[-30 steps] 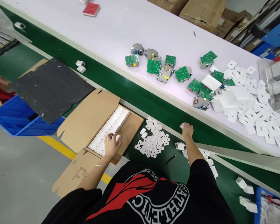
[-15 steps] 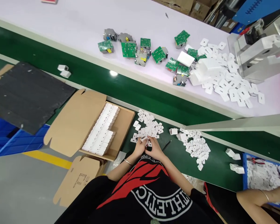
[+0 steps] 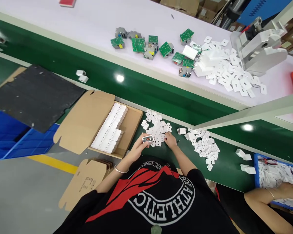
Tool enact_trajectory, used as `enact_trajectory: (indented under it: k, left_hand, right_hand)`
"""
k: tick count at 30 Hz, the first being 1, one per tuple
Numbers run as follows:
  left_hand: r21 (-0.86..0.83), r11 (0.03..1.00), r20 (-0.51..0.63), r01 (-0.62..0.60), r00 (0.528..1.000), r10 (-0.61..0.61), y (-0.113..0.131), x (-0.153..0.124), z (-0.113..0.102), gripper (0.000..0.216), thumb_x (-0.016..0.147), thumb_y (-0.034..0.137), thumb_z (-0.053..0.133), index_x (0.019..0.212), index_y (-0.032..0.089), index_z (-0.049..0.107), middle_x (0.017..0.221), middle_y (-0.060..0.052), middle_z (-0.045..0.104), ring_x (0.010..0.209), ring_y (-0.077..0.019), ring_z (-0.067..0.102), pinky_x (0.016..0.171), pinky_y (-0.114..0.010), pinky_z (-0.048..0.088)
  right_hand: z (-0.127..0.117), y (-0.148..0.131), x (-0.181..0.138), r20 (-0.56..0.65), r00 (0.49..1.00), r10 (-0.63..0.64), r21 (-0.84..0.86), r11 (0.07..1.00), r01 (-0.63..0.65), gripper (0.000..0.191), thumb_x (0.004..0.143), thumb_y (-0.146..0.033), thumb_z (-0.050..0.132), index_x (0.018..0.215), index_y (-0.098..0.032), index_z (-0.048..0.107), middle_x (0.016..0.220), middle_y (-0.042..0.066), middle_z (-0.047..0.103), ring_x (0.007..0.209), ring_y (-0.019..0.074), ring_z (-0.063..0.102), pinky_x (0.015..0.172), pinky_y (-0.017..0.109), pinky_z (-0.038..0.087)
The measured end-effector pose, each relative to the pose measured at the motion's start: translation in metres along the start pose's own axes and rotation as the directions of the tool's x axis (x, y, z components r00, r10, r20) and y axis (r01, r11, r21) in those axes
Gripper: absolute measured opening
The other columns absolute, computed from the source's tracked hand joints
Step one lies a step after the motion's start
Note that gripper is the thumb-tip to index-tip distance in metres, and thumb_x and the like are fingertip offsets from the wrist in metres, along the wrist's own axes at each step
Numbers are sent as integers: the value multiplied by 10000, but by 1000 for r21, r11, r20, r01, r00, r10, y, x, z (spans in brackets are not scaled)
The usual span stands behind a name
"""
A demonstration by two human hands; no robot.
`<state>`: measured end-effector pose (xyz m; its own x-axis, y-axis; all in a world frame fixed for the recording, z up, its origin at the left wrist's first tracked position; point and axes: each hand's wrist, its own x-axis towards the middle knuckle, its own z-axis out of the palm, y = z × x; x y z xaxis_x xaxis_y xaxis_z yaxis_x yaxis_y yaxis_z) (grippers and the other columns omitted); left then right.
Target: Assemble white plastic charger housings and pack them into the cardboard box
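Observation:
My left hand (image 3: 138, 148) is closed around a small white plastic housing (image 3: 143, 136), whose open end faces up and shows a metallic and orange inside. At the right edge of a pile of white cover plates (image 3: 158, 128) on the green bench, my right hand (image 3: 170, 141) has its fingertips bent together among the plates. What those fingertips pinch, if anything, is too small to make out. Close beside the pile on its left lie a couple of loose white housings (image 3: 145, 124).
An open cardboard box (image 3: 130, 130) with rows of white housings stands left of my hands. A second pile of white plates (image 3: 206, 148) lies to the right. Circuit boards (image 3: 138, 45) sit on the raised shelf. A co-worker's hand (image 3: 289, 191) is over a blue bin (image 3: 257, 177).
My hands were together over one white piece; now they are apart. My left hand has turned the housing's open end up, and my right hand has moved right to the pile. The view has shifted.

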<state>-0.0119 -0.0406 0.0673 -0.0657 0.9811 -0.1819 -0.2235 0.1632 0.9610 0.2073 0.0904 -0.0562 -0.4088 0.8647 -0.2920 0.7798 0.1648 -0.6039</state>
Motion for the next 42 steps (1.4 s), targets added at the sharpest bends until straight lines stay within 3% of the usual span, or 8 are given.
enact_trajectory:
  k: [6,9,13,21,26,30,36,42]
  left_hand:
    - [79,991,107,-108,989,99,24,-15,3,687,1000,751,327,1127,173,675,1135,-120,700,807,-198,578,724,-324,466]
    - [140,978,145,-152,981,131,31,-15,7,712,1012,754,272,1106,175,676,1034,-97,690,829,-214,580,730,-329,470]
    - [211,950,195,-231,962,191,36,-13,17,719,1028,740,244,1104,164,668,1038,-104,705,930,-249,623,882,-374,493]
    - [204,921,275,-333,922,272,46,-11,30,393,1067,516,454,1162,180,635,1123,-104,714,1050,-257,666,941,-384,511]
    - [253,842,274,-476,870,410,56,-12,35,371,1074,494,441,1172,191,631,1133,-112,715,1036,-243,688,902,-380,539]
    - [275,762,308,-587,804,508,67,-14,40,375,1083,477,416,1220,195,624,1139,-118,715,1062,-251,697,902,-398,549]
    - [222,756,306,-616,780,545,78,-15,47,398,1094,474,386,1285,204,607,1243,-133,679,1121,-252,682,945,-424,551]
    - [200,727,351,-657,740,573,85,-10,50,367,1075,462,452,1302,210,593,1213,-130,676,1125,-261,672,923,-426,559]
  right_hand:
    - [-51,-75,-55,-170,972,-163,140,972,187,279,1007,-340,580,1242,-223,674,1056,64,650,942,211,645,929,378,563]
    - [-83,-117,-95,-264,862,-433,262,828,496,302,986,-372,673,1269,-279,725,1078,61,669,927,218,656,875,400,588]
    - [-110,-151,-125,-250,797,-549,168,786,594,325,1022,-305,638,1337,-315,715,1101,71,664,993,234,663,882,422,604]
    - [-123,-158,-143,-239,829,-506,218,804,553,301,1030,-262,622,1318,-302,695,1172,79,595,1027,211,648,909,393,600]
    - [-116,-157,-146,-200,960,-196,551,787,275,375,1040,-486,588,1346,-270,583,1004,33,590,806,180,607,760,352,566]
    - [-104,-164,-148,-33,988,-149,735,667,125,426,1099,-577,374,1297,-252,562,929,21,619,697,165,568,675,332,515]
    - [-103,-177,-153,-123,983,-134,750,637,180,445,1084,-599,418,1293,-246,589,946,36,627,665,161,530,631,325,478]
    - [-113,-178,-155,-133,974,-184,743,632,221,497,1101,-593,337,1391,-259,564,1157,86,654,757,185,572,661,341,515]
